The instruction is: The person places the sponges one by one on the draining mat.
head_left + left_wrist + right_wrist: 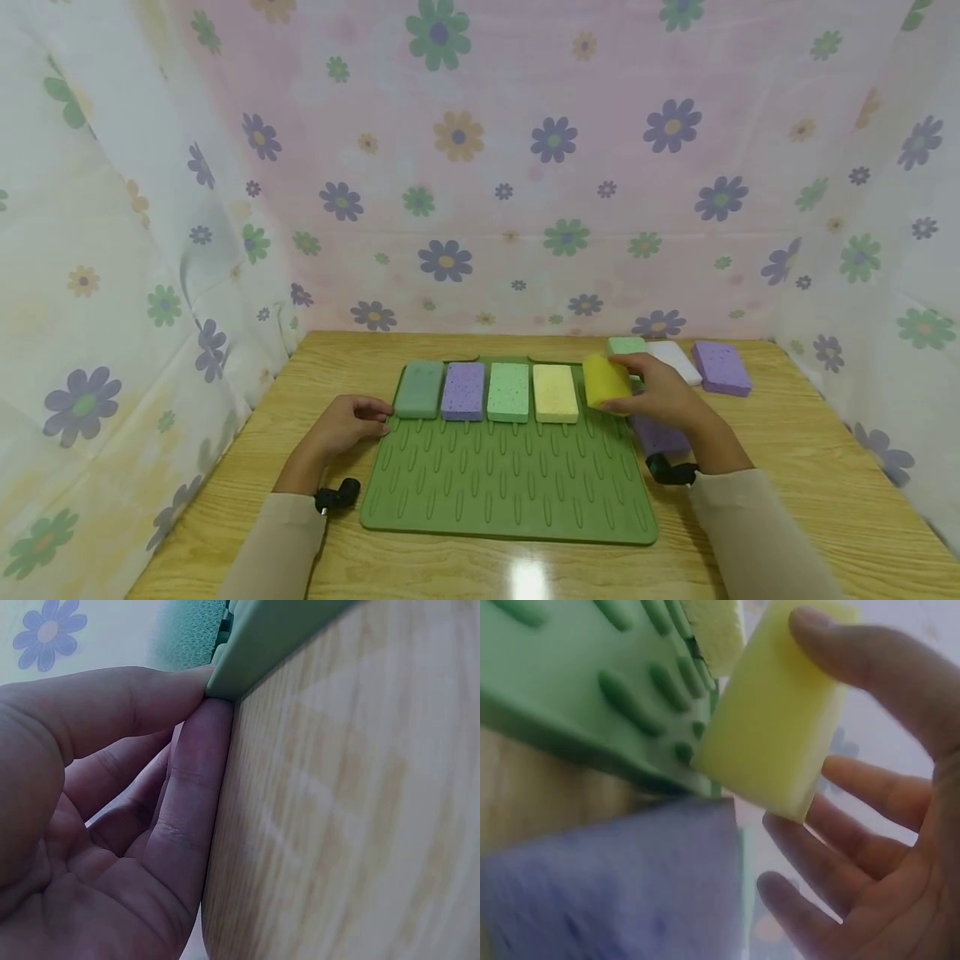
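Observation:
My right hand holds a yellow sponge between thumb and fingers, tilted over the back right corner of a green ridged mat. In the right wrist view the thumb presses on one face of the yellow sponge. At the mat's left edge, my left hand pinches the rim with thumb and forefinger, as the left wrist view shows. Along the mat's back stand, left to right, a dull green sponge, a purple sponge, a light green sponge and a pale yellow sponge.
Right of the mat, a purple sponge lies partly under my right hand. Behind that hand are another light green sponge, a white sponge and a purple sponge. Flowered cloth encloses the wooden table.

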### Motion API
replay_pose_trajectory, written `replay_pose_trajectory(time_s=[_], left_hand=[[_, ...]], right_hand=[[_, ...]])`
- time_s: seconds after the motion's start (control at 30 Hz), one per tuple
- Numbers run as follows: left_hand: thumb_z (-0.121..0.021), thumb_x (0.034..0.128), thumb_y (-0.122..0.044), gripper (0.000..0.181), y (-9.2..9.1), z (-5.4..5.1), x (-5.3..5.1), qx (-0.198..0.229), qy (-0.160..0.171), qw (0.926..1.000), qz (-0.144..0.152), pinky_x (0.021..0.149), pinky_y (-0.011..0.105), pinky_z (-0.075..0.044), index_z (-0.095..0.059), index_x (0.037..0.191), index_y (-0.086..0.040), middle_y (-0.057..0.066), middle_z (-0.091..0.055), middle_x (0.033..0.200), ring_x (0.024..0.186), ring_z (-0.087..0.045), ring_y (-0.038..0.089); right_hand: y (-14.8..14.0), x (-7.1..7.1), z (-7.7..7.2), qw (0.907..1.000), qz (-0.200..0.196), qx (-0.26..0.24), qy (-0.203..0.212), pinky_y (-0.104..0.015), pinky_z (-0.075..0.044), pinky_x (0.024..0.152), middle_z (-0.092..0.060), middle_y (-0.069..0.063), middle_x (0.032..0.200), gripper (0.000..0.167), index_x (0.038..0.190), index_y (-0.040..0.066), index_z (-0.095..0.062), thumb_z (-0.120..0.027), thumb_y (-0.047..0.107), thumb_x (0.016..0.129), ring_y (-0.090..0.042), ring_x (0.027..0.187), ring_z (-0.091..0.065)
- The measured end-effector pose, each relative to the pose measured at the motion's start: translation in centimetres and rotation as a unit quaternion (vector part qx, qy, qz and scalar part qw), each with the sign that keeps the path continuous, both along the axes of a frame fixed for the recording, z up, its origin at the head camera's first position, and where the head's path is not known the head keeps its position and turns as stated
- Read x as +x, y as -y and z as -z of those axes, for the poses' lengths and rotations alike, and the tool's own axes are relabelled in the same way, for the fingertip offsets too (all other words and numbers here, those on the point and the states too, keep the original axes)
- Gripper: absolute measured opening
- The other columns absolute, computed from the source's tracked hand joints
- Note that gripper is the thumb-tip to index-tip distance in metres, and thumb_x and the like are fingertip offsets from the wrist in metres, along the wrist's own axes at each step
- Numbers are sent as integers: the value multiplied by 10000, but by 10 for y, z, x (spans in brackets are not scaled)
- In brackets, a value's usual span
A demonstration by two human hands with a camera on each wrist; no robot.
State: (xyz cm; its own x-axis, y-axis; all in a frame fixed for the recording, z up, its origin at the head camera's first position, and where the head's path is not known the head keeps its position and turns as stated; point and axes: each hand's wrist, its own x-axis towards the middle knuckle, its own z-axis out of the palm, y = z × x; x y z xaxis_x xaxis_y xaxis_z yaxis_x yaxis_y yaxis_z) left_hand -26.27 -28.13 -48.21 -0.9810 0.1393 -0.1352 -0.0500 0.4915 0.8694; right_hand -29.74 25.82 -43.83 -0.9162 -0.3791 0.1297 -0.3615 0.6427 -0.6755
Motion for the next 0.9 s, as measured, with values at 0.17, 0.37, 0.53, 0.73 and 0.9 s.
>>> replay_pose_trajectory(time_s=[0.17,0.37,0.53,0.73,0.9], left_hand=[[-774,934,-140,309,0,0,0,-74,-8,10000,18,852,336,-597,-728,1229,-62,98,-701,1203,1052,-668,191],[-768,935,-131,308,-1,0,0,-39,-4,10000,34,853,337,-600,-727,1231,-55,102,-702,1198,1046,-670,191],[-758,943,-118,307,-1,-1,1,-28,0,10000,23,854,342,-601,-720,1239,-44,110,-700,1196,1043,-672,193],[-757,944,-122,305,-1,-1,3,-66,-23,10000,27,854,345,-596,-721,1239,-50,104,-698,1203,1050,-668,193],[-756,945,-127,308,-1,-2,2,-104,-60,9999,59,851,347,-595,-719,1241,-49,107,-696,1205,1054,-665,199]], right_hand=[[8,-1,4,9993,99,347,-123,-661,-464,1053,-475,-252,1536,899,1527,7,-477,-872,425,836,-516,1376,-458],[14,1,6,9985,210,500,-57,-680,-419,1084,-458,-268,1543,871,1520,-1,-480,-873,385,844,-510,1400,-428],[18,1,6,9972,193,689,-195,-671,-420,1087,-487,-279,1515,874,1497,-18,-502,-881,403,830,-510,1384,-446],[21,-1,8,9963,201,800,-221,-670,-420,1089,-479,-287,1518,891,1493,-24,-506,-883,425,822,-515,1385,-444],[22,-1,8,9959,190,844,-267,-677,-409,1095,-480,-293,1515,892,1484,-30,-513,-891,419,812,-519,1384,-442]])
